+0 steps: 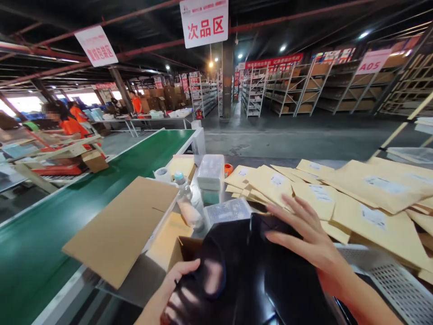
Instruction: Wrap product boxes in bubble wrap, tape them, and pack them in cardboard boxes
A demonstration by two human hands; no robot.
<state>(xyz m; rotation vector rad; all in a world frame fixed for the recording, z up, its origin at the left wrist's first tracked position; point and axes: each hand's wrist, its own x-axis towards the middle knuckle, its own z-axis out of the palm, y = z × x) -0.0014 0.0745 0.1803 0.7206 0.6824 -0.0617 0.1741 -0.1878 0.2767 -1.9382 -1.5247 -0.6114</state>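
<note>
- Two bare hands are on one glossy black item (pixel 250 275), positioned near centre in my head view.
- Left hand (pixel 166 289): I see it gripping the item's left edge, thumb over the top.
- Right hand (pixel 313 237): fingers spread and extended over the item's far right part, not clenched; I cannot confirm full contact.
- Orientation: the item's far edge faces the clear plastic box (pixel 228 211) just beyond. Its near end leaves my view, so I cannot establish the long axis.
- Left side: cardboard flap (pixel 123 225), with the green conveyor (pixel 145 153) farther left.
- Far side: capped bottle (pixel 184 194), left of the clear plastic box.
- Right side: labelled yellow envelopes (pixel 314 194), overlapping; white perforated basket (pixel 394 280) nearer.
</note>
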